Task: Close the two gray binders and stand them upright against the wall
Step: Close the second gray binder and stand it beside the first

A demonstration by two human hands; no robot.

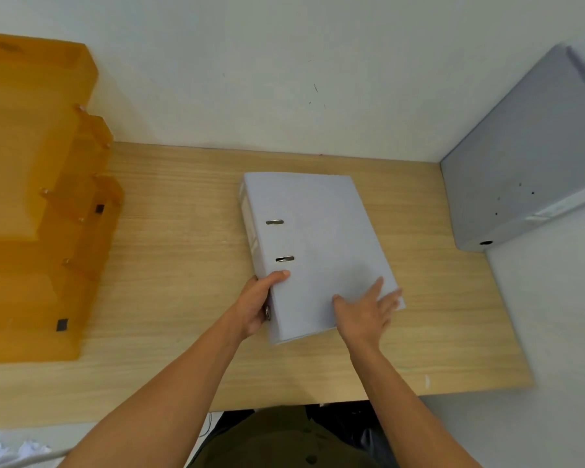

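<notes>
A closed gray binder (321, 238) lies flat in the middle of the wooden desk (183, 265), its spine to the left. My left hand (255, 304) grips the near end of the spine, thumb on top of the cover. My right hand (368, 310) lies flat on the cover's near right corner with fingers spread. A second gray binder (524, 153) stands closed and upright at the far right, leaning against the right-hand wall in the corner.
An orange translucent stack of letter trays (38, 197) fills the left side of the desk against the back wall (284, 79). The desk's front edge runs just ahead of my body. Crumpled white paper (4, 450) lies at the lower left.
</notes>
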